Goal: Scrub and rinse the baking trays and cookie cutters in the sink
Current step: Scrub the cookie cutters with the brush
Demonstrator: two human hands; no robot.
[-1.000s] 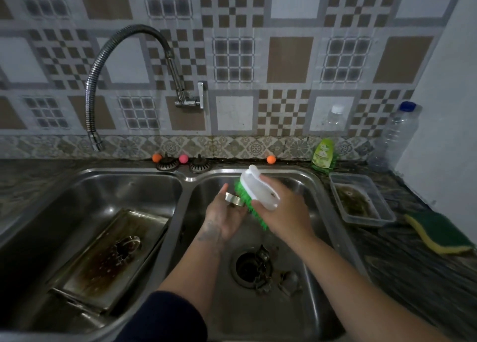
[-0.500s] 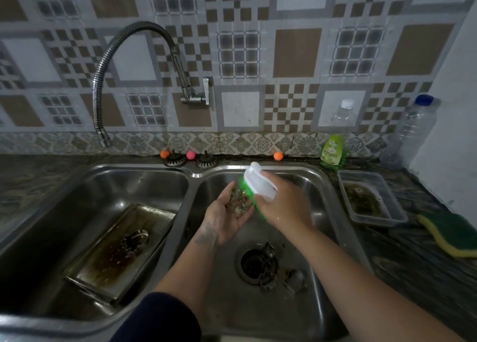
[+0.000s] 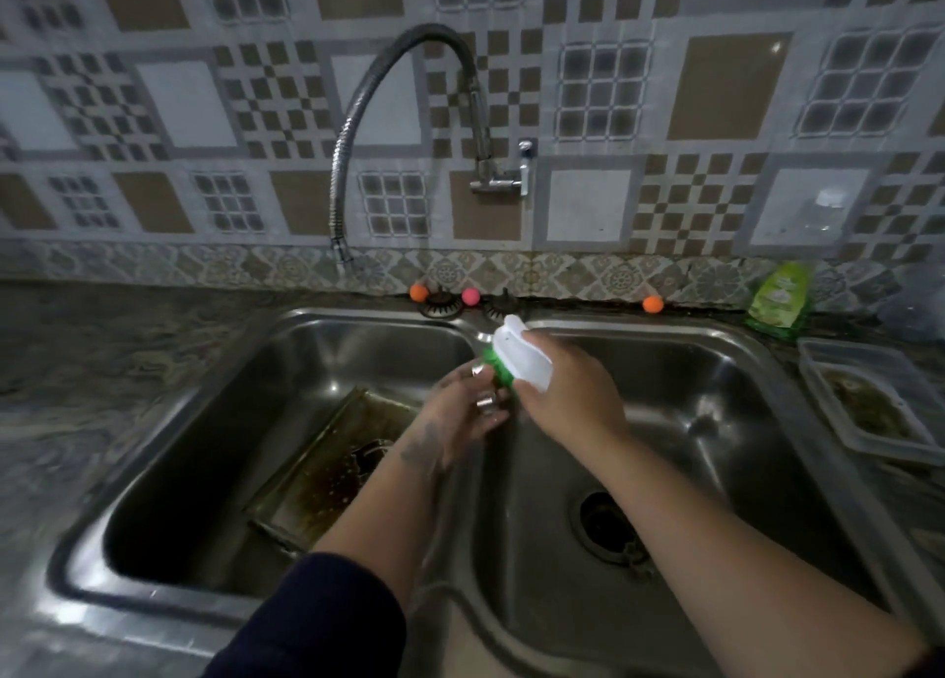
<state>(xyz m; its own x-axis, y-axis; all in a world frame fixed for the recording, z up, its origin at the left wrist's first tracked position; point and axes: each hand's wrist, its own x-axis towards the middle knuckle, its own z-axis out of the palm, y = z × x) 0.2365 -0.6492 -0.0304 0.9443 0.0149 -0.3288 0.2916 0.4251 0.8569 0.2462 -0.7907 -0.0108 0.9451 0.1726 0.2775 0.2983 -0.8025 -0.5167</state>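
Note:
My left hand (image 3: 463, 411) holds small metal cookie cutters (image 3: 486, 400) over the divider between the two sink basins. My right hand (image 3: 567, 396) grips a white-handled scrub brush (image 3: 519, 357), and its green bristles press against the cutters. A dirty, brown-stained baking tray (image 3: 327, 465) lies tilted in the left basin (image 3: 215, 452), partly hidden behind my left forearm. The frame is blurred, so the shape of the cutters cannot be made out.
A flexible metal tap (image 3: 358, 130) arches from the tiled wall, its spout above the back of the left basin. The right basin (image 3: 716, 421) has an open drain (image 3: 608, 524). A green soap bottle (image 3: 780, 299) and a clear container of murky liquid (image 3: 869, 406) stand on the right counter.
Both hands, with brush and cutters, have shifted left from above the right basin to above the divider. The view has swung left too, and the sponge and water bottle have left the frame.

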